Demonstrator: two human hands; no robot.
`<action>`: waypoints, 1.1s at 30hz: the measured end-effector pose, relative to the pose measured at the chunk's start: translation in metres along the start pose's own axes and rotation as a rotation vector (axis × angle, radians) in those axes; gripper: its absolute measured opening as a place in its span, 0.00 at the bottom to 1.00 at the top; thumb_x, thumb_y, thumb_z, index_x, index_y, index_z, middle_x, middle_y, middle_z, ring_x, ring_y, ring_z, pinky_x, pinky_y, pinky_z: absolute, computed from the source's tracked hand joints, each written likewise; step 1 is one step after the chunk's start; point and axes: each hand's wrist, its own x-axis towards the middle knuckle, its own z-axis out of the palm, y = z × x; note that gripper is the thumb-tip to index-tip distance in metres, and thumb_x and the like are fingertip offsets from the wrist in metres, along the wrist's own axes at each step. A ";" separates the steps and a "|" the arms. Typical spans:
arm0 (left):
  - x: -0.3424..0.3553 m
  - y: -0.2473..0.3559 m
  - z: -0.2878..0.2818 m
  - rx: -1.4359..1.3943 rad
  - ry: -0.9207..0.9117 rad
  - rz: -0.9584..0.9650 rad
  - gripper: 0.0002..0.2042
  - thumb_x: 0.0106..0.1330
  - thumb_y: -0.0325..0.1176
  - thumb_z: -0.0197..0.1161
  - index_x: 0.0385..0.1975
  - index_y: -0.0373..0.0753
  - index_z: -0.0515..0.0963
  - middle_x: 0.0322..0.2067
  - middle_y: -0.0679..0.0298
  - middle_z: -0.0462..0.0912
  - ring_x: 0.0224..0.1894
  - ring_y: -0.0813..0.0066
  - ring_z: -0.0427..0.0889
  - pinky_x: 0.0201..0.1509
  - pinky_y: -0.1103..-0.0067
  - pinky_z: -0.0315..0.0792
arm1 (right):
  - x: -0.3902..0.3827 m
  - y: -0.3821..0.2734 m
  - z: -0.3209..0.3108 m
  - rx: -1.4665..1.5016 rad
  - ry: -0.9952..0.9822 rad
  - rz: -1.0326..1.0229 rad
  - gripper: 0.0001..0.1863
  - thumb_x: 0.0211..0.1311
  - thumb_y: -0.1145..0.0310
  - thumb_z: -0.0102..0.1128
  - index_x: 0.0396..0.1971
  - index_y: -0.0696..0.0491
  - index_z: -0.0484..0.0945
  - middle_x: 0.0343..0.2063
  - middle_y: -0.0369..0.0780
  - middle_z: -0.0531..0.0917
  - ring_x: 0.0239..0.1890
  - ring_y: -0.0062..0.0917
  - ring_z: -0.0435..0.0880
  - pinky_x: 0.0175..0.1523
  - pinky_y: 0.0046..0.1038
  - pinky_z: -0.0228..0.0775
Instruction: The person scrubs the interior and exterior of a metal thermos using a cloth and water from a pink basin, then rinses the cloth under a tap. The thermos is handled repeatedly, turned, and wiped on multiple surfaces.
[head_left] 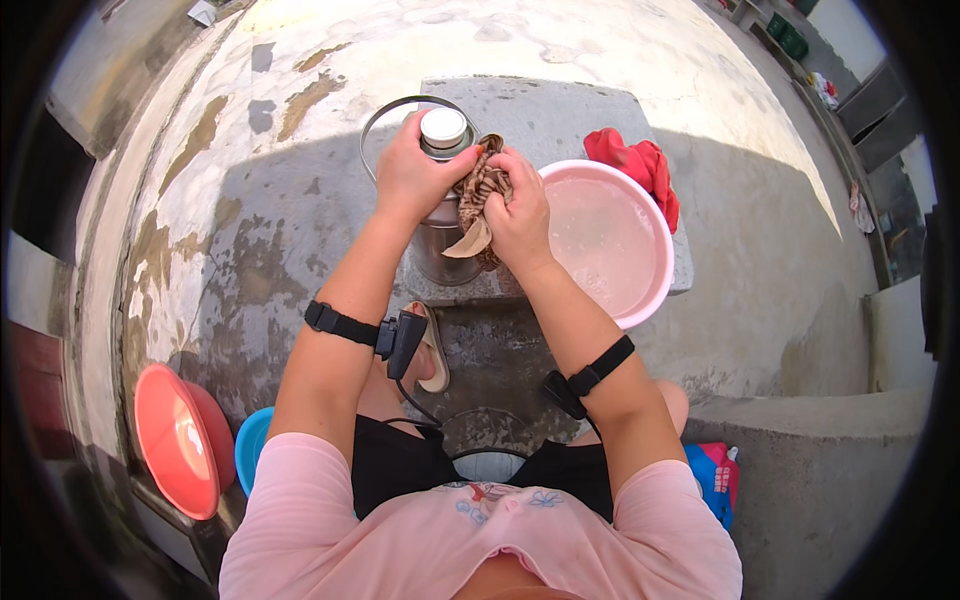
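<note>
My left hand [420, 170] grips the top of a steel canister [440, 255] beside its white lid [443, 126], with the thumb reaching to a brown patterned cloth [470, 215]. My right hand [520, 210] is closed on that bunched cloth against the canister's right side. The canister stands upright on a concrete slab [535, 110], its wire handle arched at the back left. A pink basin [610, 250] of cloudy water sits right of my hands, with a red cloth [640, 170] behind it.
An orange-red basin [175, 440] and a blue basin [250, 445] are at the lower left. A colourful bag [712, 480] lies at the lower right beside a concrete ledge [810, 430]. My sandalled foot [433, 355] is below the slab. Green containers [785, 35] stand far back right.
</note>
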 end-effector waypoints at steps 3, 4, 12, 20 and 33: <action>-0.001 0.000 -0.001 0.017 -0.028 0.001 0.31 0.48 0.41 0.76 0.52 0.34 0.75 0.44 0.57 0.84 0.46 0.68 0.83 0.51 0.74 0.75 | 0.046 0.028 -0.005 0.223 -0.226 0.182 0.19 0.52 0.74 0.48 0.45 0.54 0.77 0.42 0.44 0.82 0.46 0.34 0.80 0.53 0.31 0.70; -0.001 0.001 -0.001 0.007 -0.040 -0.014 0.31 0.48 0.40 0.75 0.52 0.34 0.75 0.45 0.57 0.84 0.47 0.68 0.83 0.51 0.74 0.75 | 0.066 0.037 -0.005 0.288 -0.368 0.203 0.20 0.52 0.73 0.47 0.46 0.55 0.77 0.39 0.43 0.83 0.43 0.31 0.81 0.50 0.29 0.71; -0.004 -0.001 0.002 -0.038 -0.036 0.032 0.29 0.47 0.43 0.75 0.48 0.35 0.76 0.41 0.57 0.84 0.45 0.65 0.83 0.50 0.74 0.75 | 0.120 0.081 0.031 0.179 -0.678 0.226 0.17 0.61 0.62 0.55 0.48 0.51 0.81 0.42 0.41 0.85 0.42 0.26 0.81 0.51 0.27 0.72; -0.006 -0.006 0.008 0.040 0.029 0.031 0.31 0.48 0.44 0.75 0.51 0.34 0.75 0.42 0.57 0.85 0.45 0.66 0.84 0.52 0.74 0.74 | 0.011 0.081 0.038 0.556 0.086 0.496 0.19 0.69 0.64 0.53 0.55 0.55 0.68 0.47 0.41 0.81 0.51 0.28 0.78 0.57 0.26 0.67; 0.000 0.005 0.002 0.083 -0.043 -0.128 0.32 0.43 0.45 0.79 0.45 0.32 0.78 0.41 0.57 0.85 0.43 0.68 0.84 0.50 0.74 0.75 | -0.092 0.003 0.039 0.126 0.283 0.427 0.30 0.49 0.80 0.61 0.55 0.51 0.66 0.52 0.51 0.67 0.56 0.51 0.67 0.62 0.42 0.60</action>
